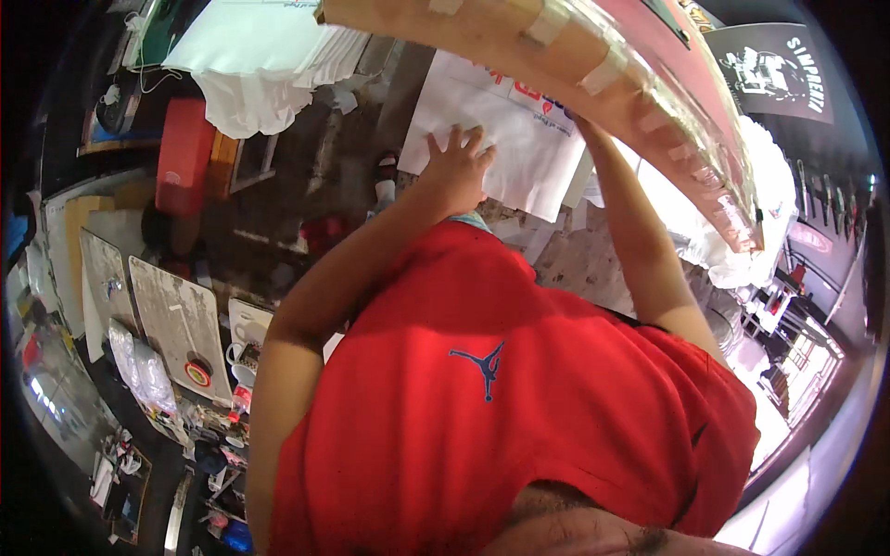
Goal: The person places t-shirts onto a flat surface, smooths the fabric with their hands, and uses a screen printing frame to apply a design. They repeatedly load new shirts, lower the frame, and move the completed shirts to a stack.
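The white printed sheet [533, 162] is spread beneath the raised, tape-covered frame [607, 79], with its printed far end partly covered by that frame and its near edge hanging in loose waves. Whether it is cloth or thin plastic cannot be told. On its left side the left hand [459, 171] is laid palm down, the fingers spread apart and nothing gripped; by this broad contact the sheet is probably kept flat and stopped from sliding. The right hand [585, 122] is reached up to the sheet's right side, below the frame's edge, and is mostly hidden there; whether its fingers are closed on the sheet or only rested against it cannot be told. With one hand set at either side, the sheet can likely be squared and smoothed evenly. The frame is tilted up over the work, presumably so that room is left for the hands underneath. Near the sheet, part of the worn desk [579, 255] is seen. To the left, a stack of white sheets [264, 56] is placed with edges overlapping, perhaps so that single pieces are easily taken.
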A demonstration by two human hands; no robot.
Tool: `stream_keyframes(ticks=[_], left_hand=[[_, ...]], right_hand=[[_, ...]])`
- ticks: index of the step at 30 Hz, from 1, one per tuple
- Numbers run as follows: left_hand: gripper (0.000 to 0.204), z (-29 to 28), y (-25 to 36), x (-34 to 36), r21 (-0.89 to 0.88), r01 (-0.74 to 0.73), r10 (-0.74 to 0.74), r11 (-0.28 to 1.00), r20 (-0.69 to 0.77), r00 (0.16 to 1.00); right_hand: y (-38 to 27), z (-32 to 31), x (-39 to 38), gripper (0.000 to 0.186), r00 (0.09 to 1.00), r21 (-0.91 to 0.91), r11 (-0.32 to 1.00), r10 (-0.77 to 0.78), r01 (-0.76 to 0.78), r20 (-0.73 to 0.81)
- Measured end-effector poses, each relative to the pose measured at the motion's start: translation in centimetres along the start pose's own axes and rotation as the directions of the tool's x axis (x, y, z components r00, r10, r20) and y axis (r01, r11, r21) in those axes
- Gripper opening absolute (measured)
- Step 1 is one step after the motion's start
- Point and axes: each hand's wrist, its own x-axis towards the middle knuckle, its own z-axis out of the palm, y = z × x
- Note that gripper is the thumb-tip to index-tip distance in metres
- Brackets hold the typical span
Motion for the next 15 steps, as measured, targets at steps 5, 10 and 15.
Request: stream_keyframes(ticks=[5,10,15], left_hand=[[0.082,0.3,0.2,-0.1,-0.019,-0.022,0.022,1.000,-0.010,1.000],[0.083,0.3,-0.6,0.2,-0.055,0.001,-0.004,0.998,-0.051,0.999],[0.085,0.5,-1.4,0.7,-0.105,-0.068,0.058,0.992,-0.092,0.994]], right_hand=[[2.4,1.4,1.1,0.028,0.990,-0.015,0.991,0.134,-0.133,0.049],[-2.6,-1.7,-2.0,0.019,0.997,-0.083,0.994,-0.073,0.072,-0.011],[-4.2,-1.8,-1.1,0.015,0.998,-0.134,0.989,-0.063,0.066,0.023]])
